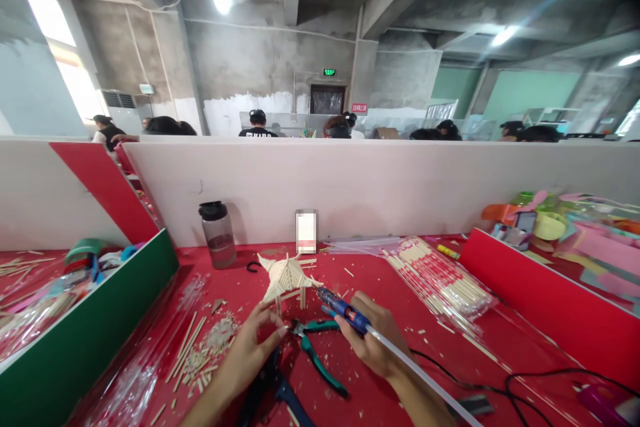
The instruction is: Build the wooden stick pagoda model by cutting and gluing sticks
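My right hand [373, 333] is wrapped round a blue hot glue gun [345, 310], with a long clear glue stick [417, 370] running out of its back. The nozzle points left, close to a star-shaped model of thin wooden sticks [287, 277]. At the model's near side, my left hand [255, 343] has thumb and fingers drawn together; whatever is between them is too small to make out. Between the hands lie green-handled cutting pliers [320, 353] on the red table. A dark blue-handled tool [290, 403] is partly hidden beside my left forearm.
Cut stick pieces [200, 353] litter the left side. Bundled sticks [440, 277] in plastic lie right. A water bottle [217, 233] stands by the white partition [350, 180]. Green [100, 307] and red [550, 280] dividers flank the table. A black cable [480, 383] trails right. People sit beyond.
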Demonstrator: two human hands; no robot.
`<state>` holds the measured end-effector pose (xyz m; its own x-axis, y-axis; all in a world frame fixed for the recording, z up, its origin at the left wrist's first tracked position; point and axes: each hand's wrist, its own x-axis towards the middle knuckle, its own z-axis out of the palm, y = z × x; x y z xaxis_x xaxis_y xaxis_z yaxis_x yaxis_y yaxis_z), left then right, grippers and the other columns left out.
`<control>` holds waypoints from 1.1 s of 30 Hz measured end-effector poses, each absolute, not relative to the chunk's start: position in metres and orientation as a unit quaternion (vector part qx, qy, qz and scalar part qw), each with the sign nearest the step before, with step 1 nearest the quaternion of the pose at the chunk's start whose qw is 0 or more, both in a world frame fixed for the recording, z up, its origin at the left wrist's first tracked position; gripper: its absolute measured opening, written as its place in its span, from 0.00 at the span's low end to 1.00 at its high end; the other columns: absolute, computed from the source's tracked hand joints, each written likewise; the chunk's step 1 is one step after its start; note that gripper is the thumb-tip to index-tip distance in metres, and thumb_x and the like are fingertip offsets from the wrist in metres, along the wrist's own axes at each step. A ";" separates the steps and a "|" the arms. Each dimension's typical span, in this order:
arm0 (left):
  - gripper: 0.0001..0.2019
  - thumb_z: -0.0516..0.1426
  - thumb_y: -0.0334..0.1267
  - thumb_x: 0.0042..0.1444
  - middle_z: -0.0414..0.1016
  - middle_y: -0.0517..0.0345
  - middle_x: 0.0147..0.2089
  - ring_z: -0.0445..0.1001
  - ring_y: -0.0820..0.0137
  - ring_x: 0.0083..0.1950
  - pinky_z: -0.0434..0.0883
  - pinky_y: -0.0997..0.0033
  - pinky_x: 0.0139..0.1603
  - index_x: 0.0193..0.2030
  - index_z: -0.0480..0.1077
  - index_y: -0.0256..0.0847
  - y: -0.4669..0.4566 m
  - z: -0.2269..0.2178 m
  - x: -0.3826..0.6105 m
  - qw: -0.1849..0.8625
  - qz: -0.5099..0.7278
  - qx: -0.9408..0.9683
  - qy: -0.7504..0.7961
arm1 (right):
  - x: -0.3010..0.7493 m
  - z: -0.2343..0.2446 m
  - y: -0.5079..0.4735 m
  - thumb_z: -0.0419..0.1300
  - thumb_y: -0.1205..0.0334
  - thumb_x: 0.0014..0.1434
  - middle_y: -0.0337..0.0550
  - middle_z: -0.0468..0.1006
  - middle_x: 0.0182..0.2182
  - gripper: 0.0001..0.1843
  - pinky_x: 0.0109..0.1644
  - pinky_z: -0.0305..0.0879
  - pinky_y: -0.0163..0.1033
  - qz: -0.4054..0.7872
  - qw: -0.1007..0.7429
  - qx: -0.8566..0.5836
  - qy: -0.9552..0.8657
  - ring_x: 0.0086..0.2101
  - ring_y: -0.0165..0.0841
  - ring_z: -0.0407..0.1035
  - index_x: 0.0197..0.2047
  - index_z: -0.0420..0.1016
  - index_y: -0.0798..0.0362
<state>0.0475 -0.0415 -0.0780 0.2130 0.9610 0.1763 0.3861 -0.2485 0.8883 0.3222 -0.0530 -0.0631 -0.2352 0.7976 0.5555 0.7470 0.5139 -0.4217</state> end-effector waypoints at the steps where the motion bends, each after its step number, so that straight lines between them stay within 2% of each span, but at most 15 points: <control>1: 0.18 0.60 0.56 0.57 0.74 0.45 0.58 0.67 0.48 0.64 0.60 0.50 0.67 0.33 0.74 0.42 -0.041 -0.078 0.048 0.364 0.392 0.686 0.493 | 0.322 -0.063 -0.053 0.56 0.55 0.66 0.38 0.67 0.28 0.13 0.31 0.58 0.35 0.031 0.375 -0.493 -0.785 0.27 0.33 0.68 0.31 0.60 0.48; 6: 0.18 0.59 0.56 0.58 0.77 0.50 0.42 0.75 0.54 0.49 0.68 0.57 0.56 0.35 0.73 0.41 -0.040 -0.079 0.045 0.356 0.391 0.688 0.497 | 0.318 -0.062 -0.056 0.55 0.55 0.67 0.38 0.68 0.28 0.14 0.30 0.57 0.35 0.012 0.376 -0.501 -0.780 0.27 0.32 0.67 0.30 0.60 0.48; 13: 0.15 0.57 0.52 0.62 0.77 0.53 0.41 0.75 0.58 0.47 0.67 0.63 0.52 0.35 0.71 0.41 -0.040 -0.076 0.045 0.362 0.384 0.698 0.485 | 0.316 -0.067 -0.055 0.54 0.54 0.68 0.38 0.67 0.26 0.15 0.29 0.56 0.36 0.007 0.379 -0.516 -0.769 0.26 0.33 0.67 0.29 0.61 0.49; 20: 0.15 0.57 0.52 0.61 0.77 0.51 0.42 0.75 0.57 0.48 0.67 0.60 0.53 0.35 0.72 0.41 -0.039 -0.075 0.050 0.368 0.380 0.695 0.487 | 0.316 -0.067 -0.054 0.54 0.53 0.67 0.38 0.66 0.26 0.15 0.29 0.56 0.36 0.012 0.373 -0.523 -0.766 0.25 0.33 0.67 0.29 0.60 0.49; 24: 0.15 0.57 0.52 0.61 0.78 0.51 0.42 0.75 0.57 0.47 0.68 0.60 0.53 0.36 0.72 0.40 -0.038 -0.076 0.050 0.365 0.378 0.700 0.485 | 0.318 -0.059 -0.056 0.55 0.55 0.67 0.40 0.69 0.29 0.13 0.30 0.59 0.35 0.045 0.370 -0.510 -0.775 0.27 0.33 0.68 0.31 0.64 0.49; 28: 0.16 0.58 0.53 0.61 0.78 0.51 0.41 0.75 0.57 0.46 0.69 0.61 0.52 0.35 0.73 0.40 -0.037 -0.076 0.051 0.359 0.379 0.704 0.481 | 0.322 -0.052 -0.059 0.56 0.58 0.67 0.42 0.73 0.35 0.06 0.34 0.63 0.34 0.070 0.372 -0.479 -0.792 0.32 0.34 0.71 0.38 0.69 0.49; 33: 0.17 0.58 0.54 0.60 0.78 0.52 0.41 0.75 0.57 0.46 0.69 0.61 0.52 0.35 0.73 0.41 -0.037 -0.074 0.052 0.360 0.378 0.701 0.485 | 0.322 -0.053 -0.059 0.56 0.57 0.66 0.44 0.74 0.35 0.06 0.34 0.64 0.35 0.065 0.382 -0.476 -0.790 0.32 0.34 0.71 0.38 0.69 0.49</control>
